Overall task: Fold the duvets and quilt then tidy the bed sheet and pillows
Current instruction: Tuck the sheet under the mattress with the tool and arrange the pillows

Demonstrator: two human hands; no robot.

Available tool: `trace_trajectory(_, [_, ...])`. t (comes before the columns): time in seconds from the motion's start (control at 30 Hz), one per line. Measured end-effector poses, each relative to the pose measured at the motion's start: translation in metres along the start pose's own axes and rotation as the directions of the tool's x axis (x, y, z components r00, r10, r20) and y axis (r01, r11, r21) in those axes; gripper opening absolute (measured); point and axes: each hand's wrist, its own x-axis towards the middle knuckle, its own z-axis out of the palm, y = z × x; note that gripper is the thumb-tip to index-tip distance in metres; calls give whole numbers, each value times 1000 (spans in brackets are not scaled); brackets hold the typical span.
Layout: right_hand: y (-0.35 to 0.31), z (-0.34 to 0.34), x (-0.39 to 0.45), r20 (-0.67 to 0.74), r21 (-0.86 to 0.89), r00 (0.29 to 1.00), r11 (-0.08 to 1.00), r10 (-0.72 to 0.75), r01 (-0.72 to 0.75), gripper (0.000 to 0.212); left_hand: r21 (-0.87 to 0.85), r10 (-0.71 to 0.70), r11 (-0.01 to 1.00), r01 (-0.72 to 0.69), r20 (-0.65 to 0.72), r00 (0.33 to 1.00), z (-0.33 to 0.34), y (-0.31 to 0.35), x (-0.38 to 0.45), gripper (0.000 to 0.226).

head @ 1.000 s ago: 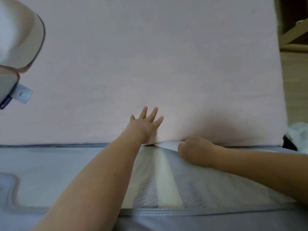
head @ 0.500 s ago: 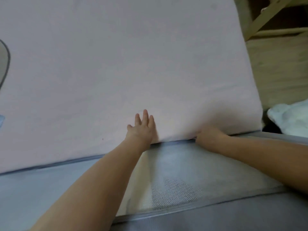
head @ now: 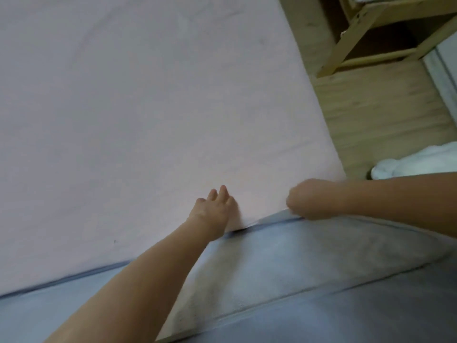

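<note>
Along the mattress edge, the flat-fingered left hand (head: 214, 211) presses the smooth pale-pink bed sheet (head: 148, 120) while the curled right hand (head: 303, 203) tucks its hem; no duvets or pillows visible.

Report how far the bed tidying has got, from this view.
Looks done: the pink bed sheet lies mostly smooth across the mattress. In hand: the left hand presses flat on the sheet near its edge while the right hand grips that edge at the grey bed frame padding. Left: finishing this edge; no duvets, quilt or pillows can be identified here.
</note>
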Motion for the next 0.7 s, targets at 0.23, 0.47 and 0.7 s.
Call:
trace_trajectory(0.23, [99,65,-51,-262,504,905,848,334,-167,29,-19,-98,995,98,12,995,-48,54,35,52])
trace_trajectory(0.47, [131,111,-36,-397,520,868,852,297,-54,82,-190,-181,970,153,-141,973,-80,139,96,51])
trace_trajectory(0.7, [133,182,-3,-328,661,819,734,470,-156,19,109,136,987,-115,-202,970,-65,174,116,62])
